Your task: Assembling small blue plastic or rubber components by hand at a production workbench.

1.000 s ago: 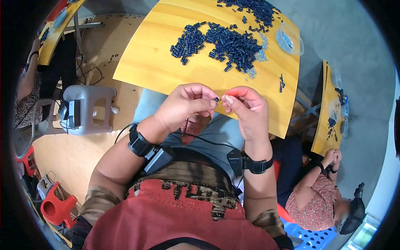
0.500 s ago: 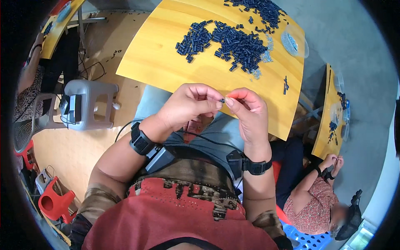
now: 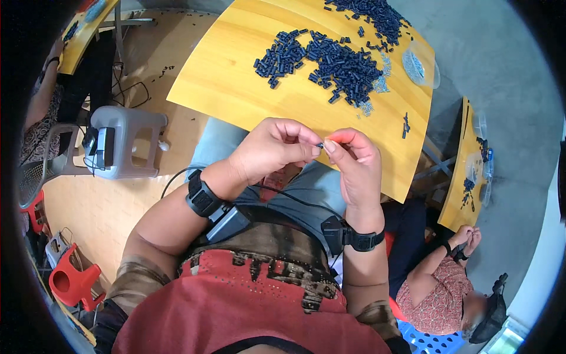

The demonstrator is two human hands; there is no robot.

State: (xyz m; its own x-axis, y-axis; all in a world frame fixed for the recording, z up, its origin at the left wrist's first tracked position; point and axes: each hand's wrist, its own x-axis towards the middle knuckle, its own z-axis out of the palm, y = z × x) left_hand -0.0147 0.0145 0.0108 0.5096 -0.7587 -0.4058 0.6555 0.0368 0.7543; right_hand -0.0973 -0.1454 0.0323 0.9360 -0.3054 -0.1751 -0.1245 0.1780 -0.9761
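Just past the near edge of the yellow table [image 3: 236,76], my two hands meet fingertip to fingertip. My left hand [image 3: 280,147] pinches a small black cylindrical piece [image 3: 319,145] between thumb and forefinger, and only its tip shows. Against that tip, my right hand [image 3: 355,162] is closed in a pinch; whatever its fingertips hold is too small to make out. Beyond the hands lies a pile of short black cylindrical pieces [image 3: 345,68], with small silvery metal bits [image 3: 380,84] scattered along its right side.
More black pieces [image 3: 377,17] are heaped at the far edge. A clear plastic tub [image 3: 414,66] of silvery bits stands at the right edge, near a few black pieces [image 3: 406,125]. A grey stool [image 3: 127,141] is on the left. A co-worker [image 3: 439,289] sits at the right.
My hands stay pinched together at the small black piece, with only a slight shift of the fingers. The whole view has moved a little, so the table appears slightly farther right and lower.
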